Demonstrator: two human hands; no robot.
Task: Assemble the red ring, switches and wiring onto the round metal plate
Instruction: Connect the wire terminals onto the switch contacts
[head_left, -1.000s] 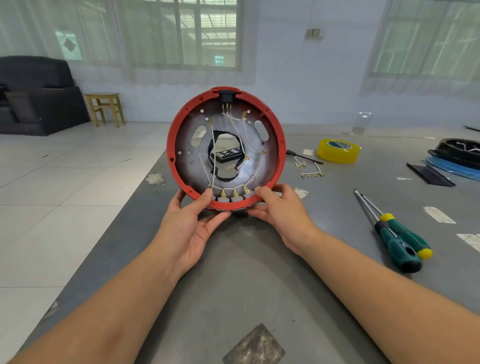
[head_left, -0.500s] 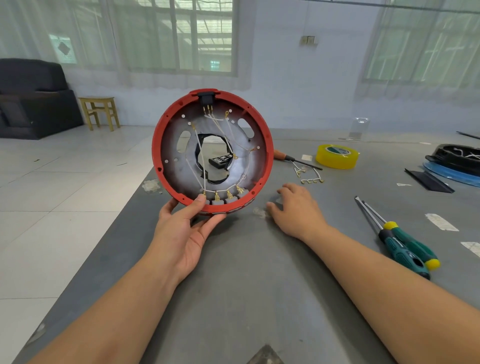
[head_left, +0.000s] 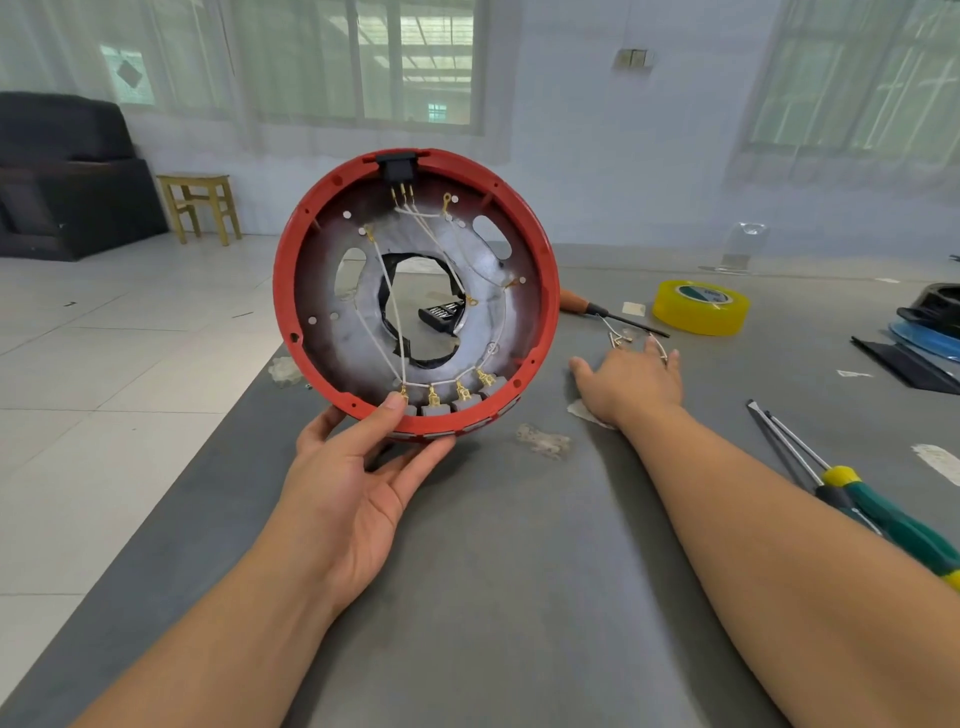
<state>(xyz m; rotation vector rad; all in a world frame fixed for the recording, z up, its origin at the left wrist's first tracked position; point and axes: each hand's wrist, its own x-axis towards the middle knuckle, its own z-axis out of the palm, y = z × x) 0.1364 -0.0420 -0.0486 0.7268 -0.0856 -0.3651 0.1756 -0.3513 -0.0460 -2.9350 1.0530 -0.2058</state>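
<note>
Upright on edge above the grey table (head_left: 519, 597), the red ring (head_left: 283, 291) frames the round metal plate (head_left: 332, 358); the left hand (head_left: 348, 493) grips its lower rim, thumb hooked inside beside 4 switches (head_left: 449, 397), fingers curled behind; the right hand (head_left: 631, 382) lies flat with fingers spread, holding nothing, its tips by loose wire clips (head_left: 618, 338). Likely light and rigid, the assembly is best held by the thick plastic rim; the thin white wiring (head_left: 395, 332) and brass terminals look easily bent or tugged loose, so fingers should keep off them. Dull, mottled metal with oval cut-outs meets glossy moulded plastic; 2 green screwdrivers (head_left: 883, 514) and yellow tape (head_left: 701, 306) lie nearby.
</note>
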